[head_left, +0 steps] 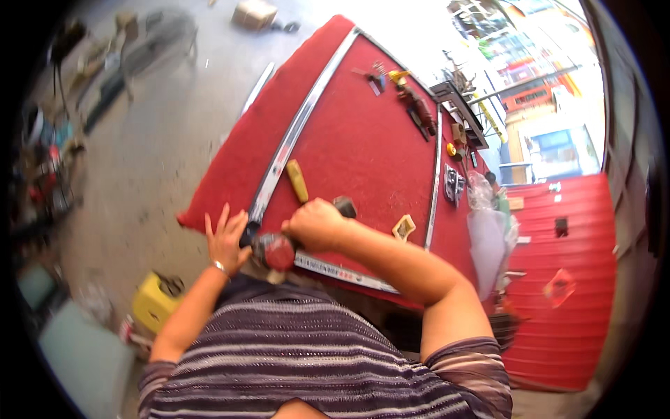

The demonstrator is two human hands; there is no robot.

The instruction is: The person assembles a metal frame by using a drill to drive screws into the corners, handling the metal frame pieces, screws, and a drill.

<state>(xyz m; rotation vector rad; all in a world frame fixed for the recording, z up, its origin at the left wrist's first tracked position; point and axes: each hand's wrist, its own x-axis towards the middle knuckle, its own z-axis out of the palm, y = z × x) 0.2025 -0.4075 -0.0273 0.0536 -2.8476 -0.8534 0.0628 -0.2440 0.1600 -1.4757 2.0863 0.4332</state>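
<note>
On the red cloth-covered table (349, 140) lies a metal frame (301, 129), a large outline of silver bars. In my right hand (317, 225) is a mallet (276, 251), fingers wrapped round its handle; the red and dark head is blurred and sits over the frame's near left corner. My left hand (227, 241) rests at that same corner with fingers spread. Beside it is a black corner piece (250, 230); whether the thumb presses on it I cannot tell. A yellow-handled tool (296, 181) lies inside the frame, just beyond my right hand.
Inside the frame are a dark block (345, 206), a pale yellow block (403, 228) and a power drill (417, 108). Clear plastic bags (485, 234) lie along the right edge. A second red-covered table (558, 314) stands at right, a yellow case (155, 304) on the floor at left.
</note>
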